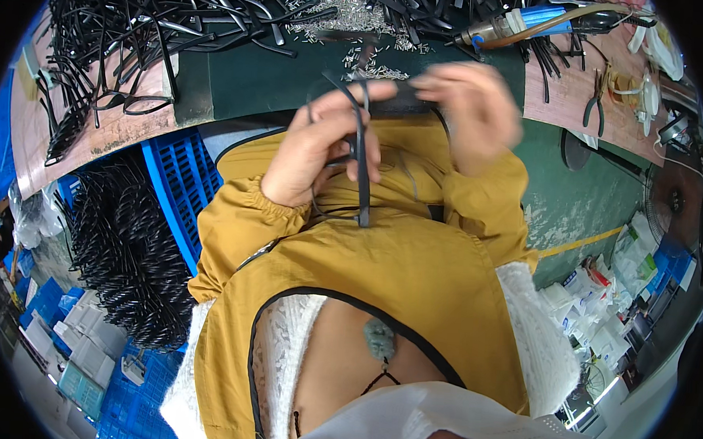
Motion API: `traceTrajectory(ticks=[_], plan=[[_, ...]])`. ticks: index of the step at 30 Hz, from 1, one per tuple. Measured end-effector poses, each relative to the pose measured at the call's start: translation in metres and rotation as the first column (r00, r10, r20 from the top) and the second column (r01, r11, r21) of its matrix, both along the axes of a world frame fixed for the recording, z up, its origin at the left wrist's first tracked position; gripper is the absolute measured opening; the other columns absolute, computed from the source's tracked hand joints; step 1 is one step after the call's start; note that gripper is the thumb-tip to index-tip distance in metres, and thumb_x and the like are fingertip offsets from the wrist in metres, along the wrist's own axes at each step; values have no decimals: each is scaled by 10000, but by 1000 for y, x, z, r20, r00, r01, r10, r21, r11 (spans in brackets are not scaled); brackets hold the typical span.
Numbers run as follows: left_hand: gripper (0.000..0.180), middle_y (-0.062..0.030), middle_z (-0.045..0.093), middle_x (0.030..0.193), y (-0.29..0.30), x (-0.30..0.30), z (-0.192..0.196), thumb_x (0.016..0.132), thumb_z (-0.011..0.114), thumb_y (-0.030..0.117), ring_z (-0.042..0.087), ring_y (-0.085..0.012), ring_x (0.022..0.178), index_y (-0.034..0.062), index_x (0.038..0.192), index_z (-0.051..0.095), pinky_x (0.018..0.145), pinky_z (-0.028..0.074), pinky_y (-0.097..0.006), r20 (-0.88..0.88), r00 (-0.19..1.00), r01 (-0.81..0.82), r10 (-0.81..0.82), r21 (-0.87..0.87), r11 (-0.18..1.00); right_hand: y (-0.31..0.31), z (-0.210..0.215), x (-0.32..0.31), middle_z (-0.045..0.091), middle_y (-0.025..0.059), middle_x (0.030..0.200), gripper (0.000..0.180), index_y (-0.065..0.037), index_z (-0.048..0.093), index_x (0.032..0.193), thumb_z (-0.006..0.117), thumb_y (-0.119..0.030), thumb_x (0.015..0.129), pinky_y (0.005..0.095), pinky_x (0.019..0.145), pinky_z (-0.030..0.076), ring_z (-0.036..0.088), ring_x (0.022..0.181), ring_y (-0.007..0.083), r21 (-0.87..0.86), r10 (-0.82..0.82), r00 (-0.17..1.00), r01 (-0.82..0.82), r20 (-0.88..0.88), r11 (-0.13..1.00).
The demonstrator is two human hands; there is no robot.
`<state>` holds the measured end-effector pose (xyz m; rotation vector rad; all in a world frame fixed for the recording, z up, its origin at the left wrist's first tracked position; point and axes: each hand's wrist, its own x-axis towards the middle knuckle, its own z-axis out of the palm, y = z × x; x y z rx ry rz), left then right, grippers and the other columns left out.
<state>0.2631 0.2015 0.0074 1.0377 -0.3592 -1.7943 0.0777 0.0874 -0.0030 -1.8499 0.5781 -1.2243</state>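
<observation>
My left hand (324, 142) is closed around a dark eyeglass frame (362, 176), with one thin temple hanging down in front of my mustard-coloured apron. My fingers cover much of the frame. Just to the right, my right hand (478, 111) is raised over the table's near edge and smeared by motion, so whatever its fingertips may hold does not show. Beyond both hands, many tiny silvery screws (375, 66) lie scattered on the dark green mat (247, 79).
Loose black temples (139, 18) are heaped at the far left. A blue-bodied electric screwdriver (529, 24) with a brown hose lies at the far right, near black-handled pliers (595, 109). Left of my lap, black eyeglass frames (127, 247) pile up beside a blue crate (185, 171).
</observation>
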Motion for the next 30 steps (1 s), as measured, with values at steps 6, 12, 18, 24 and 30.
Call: traceTrajectory(ticks=[6,12,18,24,30], plan=[[718,-140,715,947,-21,-11,4,1013,555,332,684,-213,626,-47,1572,310,578,551,-289,102,994,60,-41,-191,980,-87,-7,-31,582,39,916,313,-40,561,1209,489,-320,1088,262,693,457,532,761,140,250,-496,814,434,302,866],[418,-107,671,808,-1,7,-3,1025,514,235,694,-212,658,-53,1316,601,605,575,-291,-66,973,-227,222,-88,970,-128,-21,4,548,13,849,471,-90,567,1276,615,-454,982,290,585,454,518,677,137,353,-6,644,-411,765,841],[373,-65,654,807,17,-8,-25,1007,542,238,674,-175,728,-21,1252,652,670,537,-264,-130,975,-170,178,71,983,-98,-20,38,494,11,788,355,-151,575,1188,624,-455,1011,234,443,350,476,569,128,277,194,657,-541,729,794],[438,-56,632,759,15,-31,-28,1014,628,293,669,-174,626,8,1343,577,545,522,-255,-263,960,-44,99,208,977,-97,-8,43,488,0,788,301,-160,580,1143,574,-445,1046,223,442,333,441,558,102,283,109,523,-611,845,739],[331,-34,639,746,19,-41,-29,1013,663,331,629,-161,577,128,1264,592,507,493,-249,-365,913,-43,184,364,931,-39,-1,29,535,10,811,425,-118,558,1236,611,-480,1020,243,506,386,508,625,119,250,228,642,-565,732,786]])
